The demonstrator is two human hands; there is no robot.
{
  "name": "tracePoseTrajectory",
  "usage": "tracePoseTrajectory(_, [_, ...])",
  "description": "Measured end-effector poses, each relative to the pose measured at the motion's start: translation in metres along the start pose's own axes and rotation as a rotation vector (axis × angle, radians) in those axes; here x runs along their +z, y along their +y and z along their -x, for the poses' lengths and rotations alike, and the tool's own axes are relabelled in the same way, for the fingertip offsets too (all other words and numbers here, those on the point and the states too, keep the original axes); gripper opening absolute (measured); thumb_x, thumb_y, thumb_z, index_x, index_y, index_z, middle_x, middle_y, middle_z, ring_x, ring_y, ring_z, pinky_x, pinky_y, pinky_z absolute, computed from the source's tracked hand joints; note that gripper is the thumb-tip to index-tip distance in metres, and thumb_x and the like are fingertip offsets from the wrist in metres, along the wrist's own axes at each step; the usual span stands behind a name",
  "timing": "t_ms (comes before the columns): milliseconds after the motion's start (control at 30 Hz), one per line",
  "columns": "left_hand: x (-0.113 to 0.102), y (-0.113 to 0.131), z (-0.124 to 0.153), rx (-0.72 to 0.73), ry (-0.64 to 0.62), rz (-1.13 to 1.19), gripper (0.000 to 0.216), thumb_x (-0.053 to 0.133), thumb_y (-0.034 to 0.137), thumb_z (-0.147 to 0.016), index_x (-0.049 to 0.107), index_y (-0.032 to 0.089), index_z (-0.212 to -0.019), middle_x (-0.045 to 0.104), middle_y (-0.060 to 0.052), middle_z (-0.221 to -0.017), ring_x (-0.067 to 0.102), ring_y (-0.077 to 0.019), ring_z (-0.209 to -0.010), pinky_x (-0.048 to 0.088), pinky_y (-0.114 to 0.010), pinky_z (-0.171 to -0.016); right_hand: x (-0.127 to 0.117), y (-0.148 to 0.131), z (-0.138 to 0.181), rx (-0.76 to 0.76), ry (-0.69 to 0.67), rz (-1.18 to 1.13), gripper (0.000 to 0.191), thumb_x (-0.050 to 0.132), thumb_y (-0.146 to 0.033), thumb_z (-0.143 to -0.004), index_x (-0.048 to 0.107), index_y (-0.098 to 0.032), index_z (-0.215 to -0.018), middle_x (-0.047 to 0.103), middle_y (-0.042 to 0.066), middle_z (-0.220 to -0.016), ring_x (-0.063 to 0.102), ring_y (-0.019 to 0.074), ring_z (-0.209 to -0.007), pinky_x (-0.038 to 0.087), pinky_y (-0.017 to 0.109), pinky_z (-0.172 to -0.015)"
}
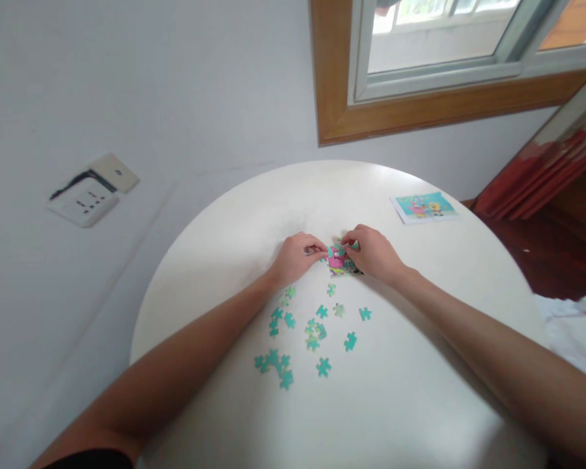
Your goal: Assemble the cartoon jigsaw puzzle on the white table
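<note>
A partly joined jigsaw puzzle with a pink cartoon figure lies on the white round table. At its left edge my left hand is closed in a pinch, fingertips at the puzzle's border. My right hand pinches at the upper right part of the puzzle and covers some of it. Whatever piece each pinch holds is too small or hidden to make out. Toward me lie several loose teal puzzle pieces, with some yellow-green pieces among them.
A picture card with cartoon figures lies at the table's back right. Behind the table stand a white wall with a socket and a wood-framed window. A red curtain hangs at the right.
</note>
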State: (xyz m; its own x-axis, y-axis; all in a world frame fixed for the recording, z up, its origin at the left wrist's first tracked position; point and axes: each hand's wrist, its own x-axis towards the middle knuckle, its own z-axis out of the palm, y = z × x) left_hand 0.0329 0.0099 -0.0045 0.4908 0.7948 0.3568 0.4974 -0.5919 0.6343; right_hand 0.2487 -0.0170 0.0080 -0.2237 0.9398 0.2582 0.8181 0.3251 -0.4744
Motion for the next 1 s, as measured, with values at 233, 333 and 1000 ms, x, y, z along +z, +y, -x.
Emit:
tracePoseTrajectory(233, [0.0,-0.002,-0.001,0.042,-0.022,-0.038,0.001,0.075,0.021,-0.085,0.076,0.02,-0.085,0.072,-0.001,-0.079,0.063,-0.0158,-0.078,0.049,-0.029,-0.075,0.001,-0.006,0.003,0.003,-0.061,0.054,0.018,0.057,-0.015,-0.087,0.073,-0.021,-0.089,0.067,0.007,-0.094,0.061,0.0204,-0.083,0.038,0.03,-0.066])
tracePoseTrajectory(333, [0.0,-0.003,-0.002,0.075,-0.026,-0.041,0.003,0.075,0.023,-0.085,0.077,0.021,-0.083,0.071,-0.002,-0.082,0.063,-0.0167,-0.081,0.049,-0.031,-0.078,0.001,-0.006,0.003,0.001,-0.061,0.062,0.017,0.057,-0.016,-0.088,0.073,-0.022,-0.088,0.067,0.007,-0.094,0.061,0.02,-0.082,0.037,0.029,-0.065])
tracePoseTrajectory(1000, [-0.006,0.002,0.006,0.123,-0.027,-0.075,0.003,0.076,0.021,-0.084,0.078,0.023,-0.084,0.072,-0.003,-0.087,0.064,-0.0181,-0.086,0.049,-0.033,-0.083,-0.006,-0.012,0.005,0.038,-0.106,0.102,0.018,0.055,-0.019,-0.092,0.072,-0.022,-0.095,0.067,0.005,-0.098,0.061,0.0177,-0.084,0.036,0.028,-0.068])
